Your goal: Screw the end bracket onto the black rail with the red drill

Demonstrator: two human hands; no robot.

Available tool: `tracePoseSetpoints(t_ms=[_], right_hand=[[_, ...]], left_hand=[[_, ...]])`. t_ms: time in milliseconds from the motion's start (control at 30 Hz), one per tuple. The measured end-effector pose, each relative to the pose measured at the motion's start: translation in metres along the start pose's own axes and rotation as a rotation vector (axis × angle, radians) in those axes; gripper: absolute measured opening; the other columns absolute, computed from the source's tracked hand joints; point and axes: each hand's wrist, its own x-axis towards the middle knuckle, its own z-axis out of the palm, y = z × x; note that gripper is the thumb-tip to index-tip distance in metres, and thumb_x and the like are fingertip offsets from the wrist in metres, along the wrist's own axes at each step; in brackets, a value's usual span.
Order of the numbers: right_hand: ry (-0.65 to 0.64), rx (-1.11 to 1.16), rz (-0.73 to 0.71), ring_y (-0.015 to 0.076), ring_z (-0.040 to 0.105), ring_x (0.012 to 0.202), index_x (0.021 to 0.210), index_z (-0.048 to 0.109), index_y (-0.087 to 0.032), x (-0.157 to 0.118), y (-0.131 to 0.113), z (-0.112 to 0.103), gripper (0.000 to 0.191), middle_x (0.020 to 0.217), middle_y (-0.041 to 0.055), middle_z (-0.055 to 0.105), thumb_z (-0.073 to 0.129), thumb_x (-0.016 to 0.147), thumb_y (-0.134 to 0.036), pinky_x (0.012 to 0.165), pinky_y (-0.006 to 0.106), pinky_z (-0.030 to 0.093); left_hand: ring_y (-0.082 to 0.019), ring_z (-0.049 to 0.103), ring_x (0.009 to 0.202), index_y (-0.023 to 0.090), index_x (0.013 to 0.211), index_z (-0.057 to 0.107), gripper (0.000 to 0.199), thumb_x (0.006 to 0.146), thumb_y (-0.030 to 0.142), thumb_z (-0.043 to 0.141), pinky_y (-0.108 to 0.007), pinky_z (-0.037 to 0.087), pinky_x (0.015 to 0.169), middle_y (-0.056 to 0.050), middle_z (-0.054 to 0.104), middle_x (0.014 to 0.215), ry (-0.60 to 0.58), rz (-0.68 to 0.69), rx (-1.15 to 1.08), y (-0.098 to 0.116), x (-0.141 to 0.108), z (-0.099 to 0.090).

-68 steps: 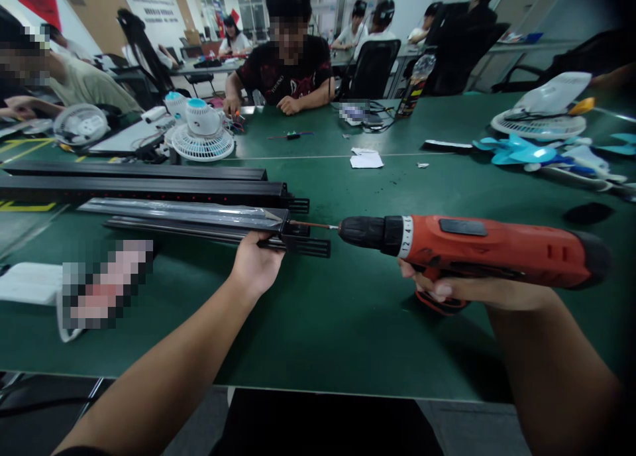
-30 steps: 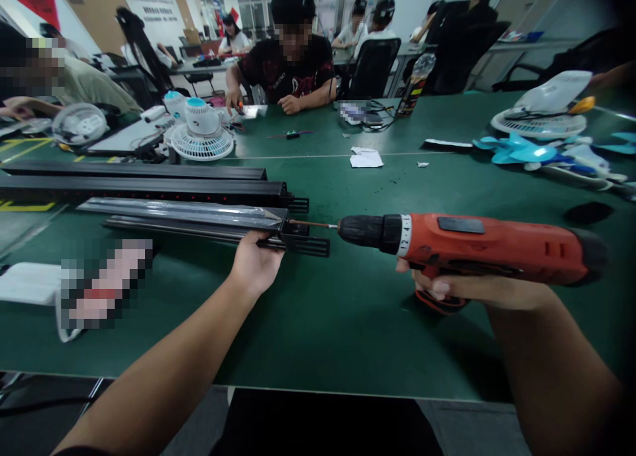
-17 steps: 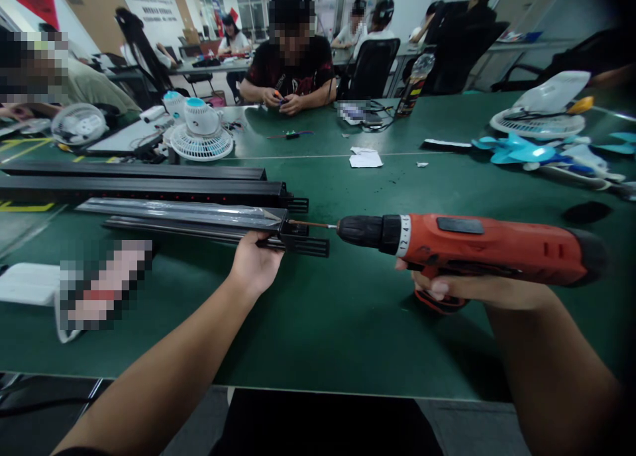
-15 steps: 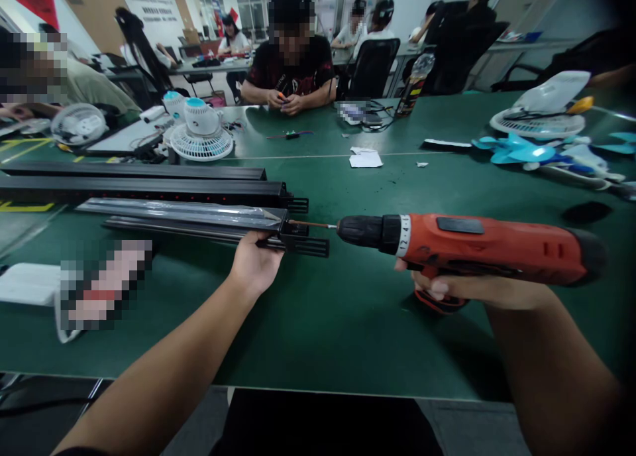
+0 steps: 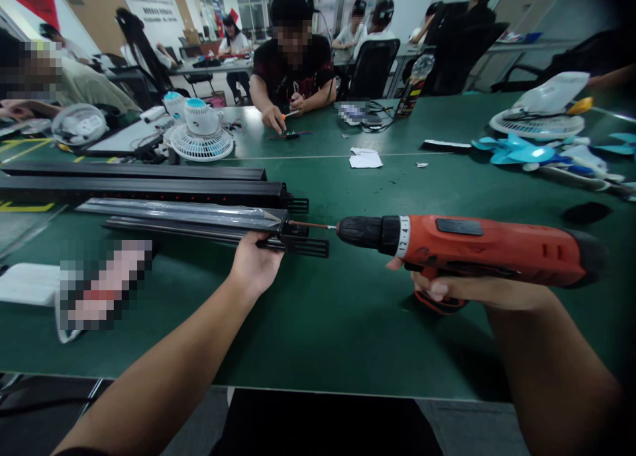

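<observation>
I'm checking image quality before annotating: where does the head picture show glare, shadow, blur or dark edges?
Head view: white glare on the far green tabletop, left of the co-worker's hand; bright streaks along the silvery bar; soft shadow on the tabletop below the drill; the drill's rear end looks soft; the upper right corner is dark.

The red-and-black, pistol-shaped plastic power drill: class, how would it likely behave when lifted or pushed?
The drill would likely feel stiff, given its hard-looking moulded casing. It may be fairly heavy, judging by its thick, long body. Its slender brown metal-looking bit might flex if pushed sideways.
</observation>
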Motion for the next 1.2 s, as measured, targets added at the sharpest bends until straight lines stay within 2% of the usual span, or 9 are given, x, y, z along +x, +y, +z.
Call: tracePoseSetpoints(t_ms=[167, 300, 433, 567, 667, 767, 933, 1200], right_hand=[[0.001, -0.031, 0.028, 0.0182, 0.066, 0.052, 0.147, 0.083, -0.029, -0.001, 0.001, -0.002, 0.049, 0.073, 0.0015, 0.073, 0.093, 0.100, -0.041, 0.046, 0.031, 0.061], [-0.016, -0.035, -0.008, 0.0178, 0.067, 0.057, 0.149, 0.085, -0.030, 0.000, 0.001, -0.004, 0.048, 0.076, 0.0013, 0.074, 0.091, 0.102, -0.039, 0.051, 0.031, 0.064], [-0.021, -0.046, -0.031, 0.0160, 0.068, 0.061, 0.140, 0.089, -0.026, 0.002, -0.003, -0.003, 0.039, 0.076, 0.0014, 0.073, 0.092, 0.102, -0.036, 0.053, 0.025, 0.064], [-0.034, -0.009, -0.054, 0.0129, 0.062, 0.056, 0.136, 0.089, -0.024, 0.005, -0.006, 0.002, 0.034, 0.074, -0.0007, 0.070, 0.089, 0.104, -0.035, 0.050, 0.022, 0.062], [-0.028, -0.011, -0.096, 0.0122, 0.059, 0.055, 0.131, 0.090, -0.023, 0.007, -0.009, 0.006, 0.030, 0.071, -0.0026, 0.066, 0.090, 0.104, -0.033, 0.050, 0.022, 0.062], [-0.001, -0.003, -0.076, 0.0115, 0.056, 0.050, 0.123, 0.091, -0.024, 0.009, -0.013, 0.010, 0.024, 0.066, -0.0038, 0.065, 0.092, 0.101, -0.031, 0.051, 0.023, 0.063], [0.020, 0.000, -0.057, 0.0122, 0.058, 0.048, 0.113, 0.090, -0.021, 0.011, -0.019, 0.014, 0.018, 0.064, -0.0021, 0.068, 0.095, 0.098, -0.031, 0.044, 0.022, 0.057], [0.060, -0.013, -0.090, 0.0123, 0.061, 0.054, 0.113, 0.089, -0.019, 0.011, -0.018, 0.015, 0.023, 0.067, -0.0030, 0.066, 0.095, 0.099, -0.036, 0.047, 0.020, 0.057]], left_hand=[[-0.021, 0.080, 0.088, 0.016, 0.131, 0.078, 0.050, 0.089, 0.003, 0.055, -0.033, 0.066, 0.093, -0.008, 0.086, 0.103, -0.068, 0.009, 0.018, 0.000, 0.008, -0.008], [-0.020, 0.080, 0.087, 0.013, 0.134, 0.078, 0.051, 0.090, 0.002, 0.055, -0.031, 0.066, 0.092, -0.009, 0.086, 0.101, -0.053, 0.008, 0.015, 0.001, 0.007, -0.007], [-0.021, 0.081, 0.086, 0.012, 0.136, 0.077, 0.051, 0.092, 0.003, 0.053, -0.030, 0.066, 0.089, -0.010, 0.087, 0.103, -0.023, -0.005, -0.001, 0.001, 0.001, -0.001], [-0.019, 0.079, 0.078, 0.012, 0.135, 0.077, 0.052, 0.091, 0.002, 0.052, -0.028, 0.065, 0.084, -0.008, 0.086, 0.098, -0.003, -0.014, -0.009, 0.001, -0.001, 0.001], [-0.021, 0.082, 0.084, 0.014, 0.136, 0.078, 0.056, 0.087, 0.002, 0.053, -0.030, 0.065, 0.086, -0.008, 0.087, 0.098, -0.016, -0.005, 0.000, 0.001, 0.001, 0.000], [-0.023, 0.084, 0.090, 0.015, 0.138, 0.077, 0.059, 0.085, 0.003, 0.055, -0.032, 0.066, 0.090, -0.008, 0.089, 0.102, -0.038, 0.002, 0.007, 0.000, 0.002, -0.001], [-0.021, 0.084, 0.088, 0.014, 0.130, 0.078, 0.049, 0.088, 0.004, 0.055, -0.030, 0.066, 0.088, -0.009, 0.088, 0.100, -0.027, -0.001, -0.002, 0.000, 0.003, -0.001], [-0.021, 0.085, 0.084, 0.015, 0.123, 0.079, 0.041, 0.094, 0.005, 0.052, -0.028, 0.066, 0.081, -0.007, 0.086, 0.090, -0.022, -0.004, -0.010, 0.000, 0.002, 0.001]])
